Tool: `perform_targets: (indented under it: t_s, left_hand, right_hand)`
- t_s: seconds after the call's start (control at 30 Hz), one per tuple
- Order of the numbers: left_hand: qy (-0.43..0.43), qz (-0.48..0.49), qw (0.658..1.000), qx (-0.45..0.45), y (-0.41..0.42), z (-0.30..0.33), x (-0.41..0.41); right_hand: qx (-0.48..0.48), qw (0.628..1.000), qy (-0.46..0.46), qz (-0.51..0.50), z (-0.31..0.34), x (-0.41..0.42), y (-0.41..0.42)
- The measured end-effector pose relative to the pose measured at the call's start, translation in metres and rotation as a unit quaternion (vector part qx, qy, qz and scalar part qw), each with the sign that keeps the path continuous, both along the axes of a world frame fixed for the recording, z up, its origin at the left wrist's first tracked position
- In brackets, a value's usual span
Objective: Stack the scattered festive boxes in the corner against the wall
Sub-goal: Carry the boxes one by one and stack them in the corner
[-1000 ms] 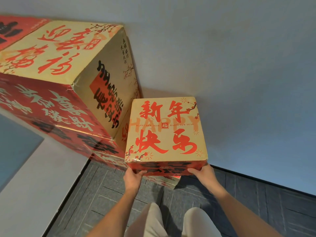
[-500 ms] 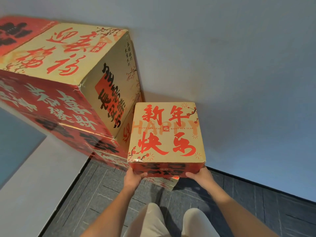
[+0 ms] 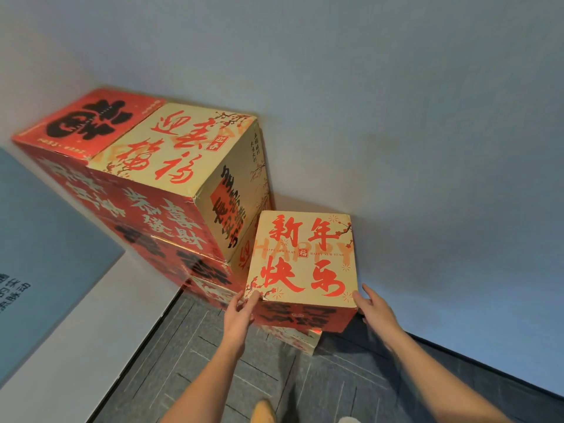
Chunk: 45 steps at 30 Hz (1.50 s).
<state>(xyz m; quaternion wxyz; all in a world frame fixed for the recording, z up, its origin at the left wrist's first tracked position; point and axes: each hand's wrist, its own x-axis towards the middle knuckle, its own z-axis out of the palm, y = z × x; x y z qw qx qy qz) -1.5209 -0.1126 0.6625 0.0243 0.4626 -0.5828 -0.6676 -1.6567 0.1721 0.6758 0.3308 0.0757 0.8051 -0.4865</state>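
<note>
- We see a small festive box (image 3: 300, 259), gold top w/ red calligraphy and "HAPPY NEW YEAR" print, red front face w/ black characters, sitting atop another box (image 3: 300, 341), of which only a gold-and-red corner shows below it.
- Small box sits against the grey-blue wall (image 3: 412, 132) on its far side, and just beside the taller stack on its left; can't tell if the sides touch.
- Left hand (image 3: 239, 315) is at the box's near-left corner: fingers mostly straight, tips resting on the top edge and the red front face, not curled round it.
- Right hand (image 3: 377, 311) is at the near-right corner: fingers spread and relaxed, tips at or just off the box's right edge; contact looks light, we can't tell for sure.
- Neither hand has a real hold on the box; its weight is on the box below.
- Tall stack in the corner: large gold-topped box (image 3: 177, 151) w/ red brush script, red front side; a red-topped box (image 3: 88, 123) w/ a big black character next to it, nearer the corner; more red boxes (image 3: 195, 267) underneath.
- Floor: dark grey carpet tiles (image 3: 213, 370); black baseboard (image 3: 488, 367) along the wall.
- Left side: white-and-blue panel (image 3: 45, 270) w/ some dark text.
- Bottom edge: a foot in a tan shoe (image 3: 264, 412) between the forearms.
</note>
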Motion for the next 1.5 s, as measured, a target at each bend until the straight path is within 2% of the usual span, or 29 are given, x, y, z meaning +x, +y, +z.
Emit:
perform_targets:
  t_s: [0.17, 0.4, 0.63, 1.5]
  left_hand:
    - [-0.036, 0.005, 0.999, -0.040, -0.021, -0.015, -0.012]
    - [-0.043, -0.041, 0.997, -0.058, -0.061, -0.010, -0.037]
    - [-0.094, -0.079, 0.988, -0.090, -0.095, -0.015, -0.058]
    - [-0.087, -0.114, 0.983, -0.115, -0.109, -0.026, -0.057]
  right_hand:
    - [0.026, 0.998, 0.040, -0.027, 0.008, 0.005, -0.021]
    - [0.005, 0.996, 0.013, -0.092, 0.000, 0.017, -0.045]
    - [0.005, 0.992, 0.015, -0.129, 0.001, 0.034, -0.072]
    - [0.078, 0.989, 0.039, -0.118, 0.009, 0.048, -0.086]
